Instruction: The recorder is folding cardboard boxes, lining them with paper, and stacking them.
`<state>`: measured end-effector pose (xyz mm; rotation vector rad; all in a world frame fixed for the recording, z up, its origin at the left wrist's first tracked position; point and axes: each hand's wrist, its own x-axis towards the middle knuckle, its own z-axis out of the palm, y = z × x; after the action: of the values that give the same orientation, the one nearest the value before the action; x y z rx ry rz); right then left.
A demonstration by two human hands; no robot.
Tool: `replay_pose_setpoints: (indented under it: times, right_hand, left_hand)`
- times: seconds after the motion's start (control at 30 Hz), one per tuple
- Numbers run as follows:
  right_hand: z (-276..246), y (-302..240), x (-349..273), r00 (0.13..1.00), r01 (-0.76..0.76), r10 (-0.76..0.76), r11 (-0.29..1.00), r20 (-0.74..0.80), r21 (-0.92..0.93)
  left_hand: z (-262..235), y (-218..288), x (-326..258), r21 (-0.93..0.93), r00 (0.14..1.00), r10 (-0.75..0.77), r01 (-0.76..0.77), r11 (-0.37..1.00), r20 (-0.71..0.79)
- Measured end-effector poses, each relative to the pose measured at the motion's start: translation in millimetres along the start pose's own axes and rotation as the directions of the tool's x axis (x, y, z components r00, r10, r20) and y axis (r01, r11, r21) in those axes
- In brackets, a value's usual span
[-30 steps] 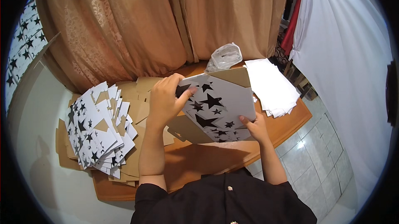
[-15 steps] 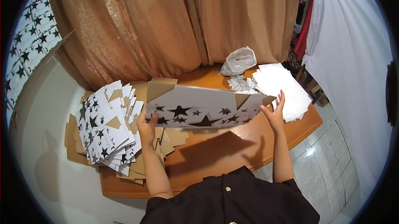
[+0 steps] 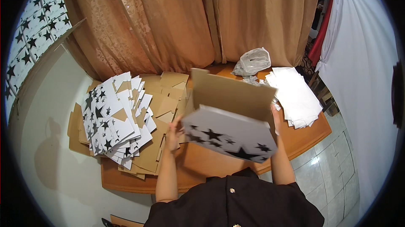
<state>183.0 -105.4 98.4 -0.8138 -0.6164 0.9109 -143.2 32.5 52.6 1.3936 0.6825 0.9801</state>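
On the table [image 3: 295, 140], a heap of flat box blanks [image 3: 114, 119] lies left, a paper stack [image 3: 295, 96] right, a plastic bag [image 3: 252, 61] behind; a folded box [image 3: 230, 126] is held above the middle.

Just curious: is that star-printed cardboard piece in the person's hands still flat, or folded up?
Folded up. The star-printed cardboard piece has its white starred panel bent at an angle to a plain brown panel standing behind it, held between the left hand and right hand.

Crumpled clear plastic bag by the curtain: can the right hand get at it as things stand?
Probably not right away. The right hand is pressed to the end of the white star-printed cardboard box, whose raised brown flap stands between it and the crumpled clear plastic bag.
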Motion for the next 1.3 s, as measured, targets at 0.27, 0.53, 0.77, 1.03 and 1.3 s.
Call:
replay_pose_setpoints:
  times: [0.27,0.53,0.77,1.03,1.3]
  right_hand:
    - [-21,76,-9,0.991,-0.1,0.118,0.964,0.059,-0.247]
    - [-66,86,-33,0.991,-0.111,0.085,0.948,-0.101,-0.299]
    - [-120,129,-76,0.884,-0.049,-0.081,0.963,-0.46,-0.265]
    - [-107,128,-115,0.466,-0.849,0.736,0.528,-0.49,-0.015]
    - [-115,110,-86,0.815,-0.415,0.439,0.898,-0.377,0.149]
  left_hand:
    - [64,-61,-7,-0.233,0.991,-0.128,0.116,0.966,-0.039]
    - [37,-74,22,0.01,0.974,-0.213,0.214,0.977,-0.077]
    - [16,-94,116,0.095,0.942,-0.335,0.335,0.937,-0.021]
    - [14,-137,172,0.486,0.589,-0.807,0.717,0.499,-0.039]
    - [64,-77,97,0.438,0.532,-0.835,0.723,0.534,0.141]
